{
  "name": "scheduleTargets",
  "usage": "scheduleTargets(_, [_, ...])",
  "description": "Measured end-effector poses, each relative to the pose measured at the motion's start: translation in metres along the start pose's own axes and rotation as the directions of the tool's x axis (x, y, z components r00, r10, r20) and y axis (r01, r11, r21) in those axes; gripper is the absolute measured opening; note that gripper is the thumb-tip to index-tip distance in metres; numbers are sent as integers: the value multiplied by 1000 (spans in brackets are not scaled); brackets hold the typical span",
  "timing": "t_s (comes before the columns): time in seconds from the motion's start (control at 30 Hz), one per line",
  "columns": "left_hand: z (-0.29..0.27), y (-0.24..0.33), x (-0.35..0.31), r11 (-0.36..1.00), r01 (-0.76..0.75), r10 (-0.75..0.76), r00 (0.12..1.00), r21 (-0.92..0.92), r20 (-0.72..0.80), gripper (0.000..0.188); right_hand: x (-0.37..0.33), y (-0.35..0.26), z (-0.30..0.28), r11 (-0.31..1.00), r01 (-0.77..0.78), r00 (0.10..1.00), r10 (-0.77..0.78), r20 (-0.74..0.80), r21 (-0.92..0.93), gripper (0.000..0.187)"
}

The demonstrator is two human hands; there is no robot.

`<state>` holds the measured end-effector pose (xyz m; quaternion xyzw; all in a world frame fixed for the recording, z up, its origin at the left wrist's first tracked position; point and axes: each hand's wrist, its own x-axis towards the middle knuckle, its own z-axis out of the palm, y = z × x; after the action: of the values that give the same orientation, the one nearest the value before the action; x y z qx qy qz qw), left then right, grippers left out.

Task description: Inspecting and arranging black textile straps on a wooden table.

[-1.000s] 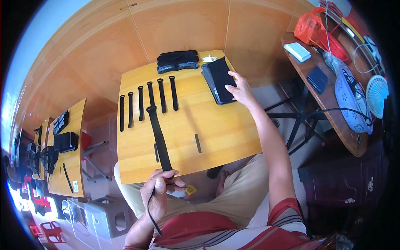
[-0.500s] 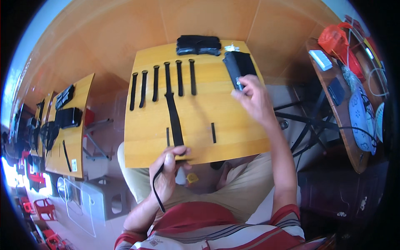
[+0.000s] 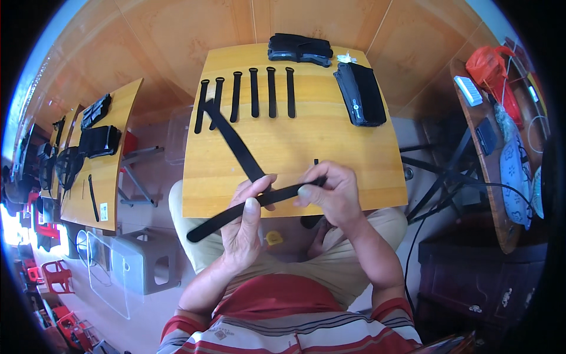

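Observation:
A black strap (image 3: 219, 220) runs slantwise across both hands at the table's near edge. My left hand (image 3: 243, 229) is closed around its middle, thumb on top. With thumb and fingers, my right hand (image 3: 337, 194) pinches its right end. A second, long black strap (image 3: 237, 143) reaches from my left fingers up and left over the table; its near end is hidden behind the first strap and my fingers. Several black straps with loop ends, one of them here (image 3: 254, 93), lie side by side in a row beyond. Just above my right hand, a short black strip (image 3: 316, 161) is partly covered.
A folded black stack (image 3: 370, 97) lies at the table's right, and a tied black bundle (image 3: 300, 48) at its far edge. To the right stands a brown table (image 3: 498, 194) with a red bag (image 3: 486, 68). A grey stool (image 3: 144, 259) stands at left.
My right hand has come from the black stack back to my left hand and now pinches the strap's end. The held strap is stretched across, and the long strap's far end has swung left.

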<state>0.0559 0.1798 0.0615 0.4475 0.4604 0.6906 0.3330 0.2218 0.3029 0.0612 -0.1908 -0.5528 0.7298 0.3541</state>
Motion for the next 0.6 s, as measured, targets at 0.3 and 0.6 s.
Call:
scheduleTargets(0.3, [-13, -9, -4, 994, -28, 15, 993, -109, -121, 37, 48, -15, -37, 943, 108, 988, -68, -136, 315, 10])
scheduleTargets(0.6, [-34, -13, -17, 993, 35, -20, 992, 113, -128, 37, 131, -20, -99, 997, -16, 973, -3, -231, -79, 19])
